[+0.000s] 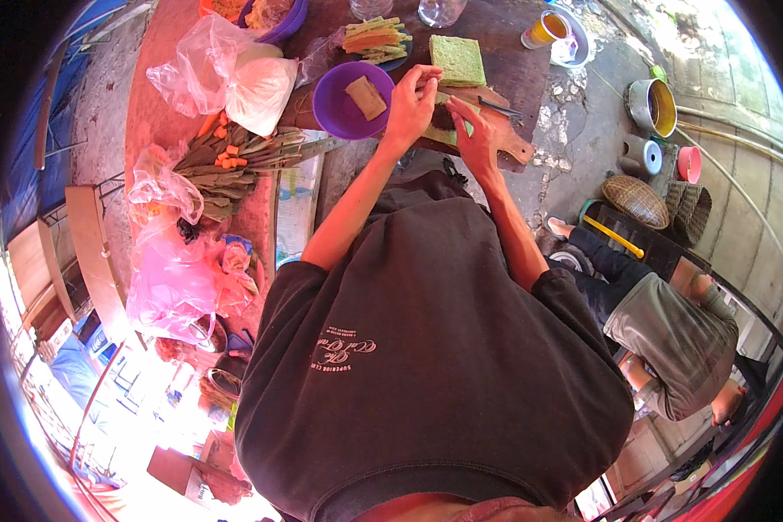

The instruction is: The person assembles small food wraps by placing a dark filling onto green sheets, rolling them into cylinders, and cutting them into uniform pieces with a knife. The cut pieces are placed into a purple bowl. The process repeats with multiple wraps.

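Note:
My left hand [411,103] is raised beside the purple bowl [324,109], its fingers bent together; whatever they may hold is hidden. Inside the bowl lies a flat tan block [365,97]. My right hand [477,135] hovers low over a green bread slice [440,135] with a dark filling [444,118] spread on it, thumb and forefinger apart. Partly under my hands, that slice rests on a wooden cutting board [511,139]. Just beyond it sits a stack of green bread [458,61]. A dark slim utensil [499,107] lies on the board, right of my fingers.
Beyond the bowl, a plate carries green and orange strips [376,41]. A glass of amber liquid [544,31] stands far right. Plastic bags [261,91], leafy greens with orange pieces [222,165] and a pink bag [170,287] fill the left. Another person [670,335] sits low at right.

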`<state>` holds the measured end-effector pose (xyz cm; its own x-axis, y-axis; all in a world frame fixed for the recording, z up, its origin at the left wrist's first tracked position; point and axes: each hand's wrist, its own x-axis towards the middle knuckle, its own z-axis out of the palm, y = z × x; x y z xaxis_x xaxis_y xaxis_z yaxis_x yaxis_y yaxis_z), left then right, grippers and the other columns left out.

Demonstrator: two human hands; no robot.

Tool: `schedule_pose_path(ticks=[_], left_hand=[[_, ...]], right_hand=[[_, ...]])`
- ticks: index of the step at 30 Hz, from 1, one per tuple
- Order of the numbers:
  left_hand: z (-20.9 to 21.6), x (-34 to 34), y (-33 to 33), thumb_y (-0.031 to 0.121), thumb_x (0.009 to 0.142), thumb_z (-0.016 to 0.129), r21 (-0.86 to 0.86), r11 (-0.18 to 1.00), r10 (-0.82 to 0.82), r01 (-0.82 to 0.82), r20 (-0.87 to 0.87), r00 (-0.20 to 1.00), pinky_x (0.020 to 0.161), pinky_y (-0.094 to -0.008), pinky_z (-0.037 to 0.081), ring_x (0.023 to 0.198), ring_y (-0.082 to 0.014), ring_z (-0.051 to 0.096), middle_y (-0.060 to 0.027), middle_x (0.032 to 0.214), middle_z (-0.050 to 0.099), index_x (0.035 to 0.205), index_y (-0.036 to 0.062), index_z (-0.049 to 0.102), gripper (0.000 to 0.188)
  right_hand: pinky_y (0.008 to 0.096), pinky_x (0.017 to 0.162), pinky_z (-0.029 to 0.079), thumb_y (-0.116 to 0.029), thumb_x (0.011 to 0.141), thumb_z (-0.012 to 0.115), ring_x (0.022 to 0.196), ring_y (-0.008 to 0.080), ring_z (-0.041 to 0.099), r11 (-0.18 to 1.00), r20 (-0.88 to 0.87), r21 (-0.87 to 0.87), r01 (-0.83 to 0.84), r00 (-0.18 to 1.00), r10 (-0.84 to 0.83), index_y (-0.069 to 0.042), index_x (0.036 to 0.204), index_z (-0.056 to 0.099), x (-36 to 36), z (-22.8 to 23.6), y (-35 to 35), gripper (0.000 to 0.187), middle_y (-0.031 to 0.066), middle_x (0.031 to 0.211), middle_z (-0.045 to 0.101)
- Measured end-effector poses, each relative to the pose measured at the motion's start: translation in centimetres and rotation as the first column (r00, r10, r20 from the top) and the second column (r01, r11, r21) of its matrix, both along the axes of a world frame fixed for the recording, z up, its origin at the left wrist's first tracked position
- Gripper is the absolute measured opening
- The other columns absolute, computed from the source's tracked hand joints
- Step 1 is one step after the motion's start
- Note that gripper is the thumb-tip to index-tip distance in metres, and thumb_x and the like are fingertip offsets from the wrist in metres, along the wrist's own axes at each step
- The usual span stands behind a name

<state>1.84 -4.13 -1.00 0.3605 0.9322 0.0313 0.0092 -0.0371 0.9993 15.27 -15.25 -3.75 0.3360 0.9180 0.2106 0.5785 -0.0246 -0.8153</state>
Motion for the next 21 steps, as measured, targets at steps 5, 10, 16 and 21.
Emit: schedule_pose_path(ticks=[5,10,16,21], left_hand=[[-0.9,0.2,-0.7,0.006,0.106,0.058,0.009,1.0,-0.007,0.007,0.016,1.0,0.09,-0.0359,0.06,0.107,-0.0239,0.075,-0.0161,0.115,0.074,0.12,-0.0021,0.068,0.019],[-1.4,0.1,-1.1,0.005,0.108,0.056,0.009,1.0,-0.022,0.022,0.014,1.0,0.096,-0.0337,0.058,0.111,-0.021,0.073,-0.0139,0.118,0.073,0.123,-0.002,0.067,0.02],[-1.1,-0.7,-2.1,0.002,0.106,0.056,0.171,0.981,-0.071,0.096,-0.15,0.986,0.098,-0.0351,0.057,0.113,-0.0264,0.072,-0.0133,0.124,0.071,0.126,0.0006,0.069,0.024],[-0.9,-0.8,-2.8,0.003,0.101,0.06,0.407,0.887,-0.13,0.218,-0.233,0.964,0.109,-0.044,0.05,0.125,-0.0359,0.065,-0.0146,0.133,0.068,0.13,0.0032,0.07,0.031]], right_hand=[[0.0312,0.099,0.058,-0.005,0.102,0.073,0.113,0.0176,0.077,0.997,-0.279,-0.067,0.029,0.959,-0.047,0.001,0.134,0.071,0.2,0.0,0.0,0.033,0.0125,0.119,0.081],[0.0311,0.102,0.057,-0.005,0.103,0.072,0.113,0.0177,0.076,0.99,-0.317,-0.139,0.008,0.947,-0.052,0.002,0.137,0.069,0.3,0.1,-0.1,0.035,0.0137,0.119,0.081],[0.036,0.103,0.058,-0.014,0.11,0.063,0.119,0.0233,0.073,0.998,-0.593,-0.055,-0.037,0.805,-0.003,0.001,0.147,0.06,0.3,0.0,0.3,0.04,0.0181,0.129,0.076],[0.0439,0.114,0.05,-0.05,0.116,0.043,0.133,0.0275,0.064,0.985,-0.888,-0.173,-0.015,0.435,-0.149,-0.001,0.159,0.046,0.4,1.6,0.4,0.065,0.0209,0.145,0.064]])
